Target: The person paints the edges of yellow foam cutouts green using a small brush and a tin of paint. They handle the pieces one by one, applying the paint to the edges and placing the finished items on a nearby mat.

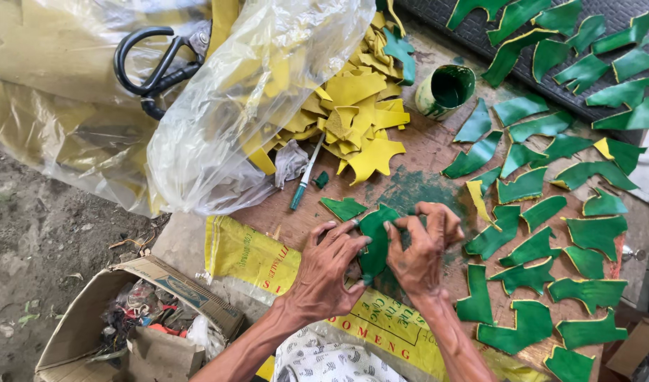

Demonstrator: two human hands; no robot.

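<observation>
Mid-painting, by the look of it: left hand (pixel 324 272) and right hand (pixel 420 251) pinching one green-coated leather piece (pixel 374 244) flat on the stained wooden board (pixel 423 152), at its near edge. Next calls for setting down in bare board just beyond; to the right, drying green pieces (pixel 544 212) crowded; farther off, paint cup (pixel 446 90) and yellow scraps (pixel 353 117).

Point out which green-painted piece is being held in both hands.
The green piece between the left hand and right hand, at the board's near edge; the other green pieces lie untouched, spread out to the right.

We look steeply down from a head-worn camera, close above our own hands (pixel 374 258), facing a wooden board (pixel 423 152) beside bare ground (pixel 34 233).
</observation>
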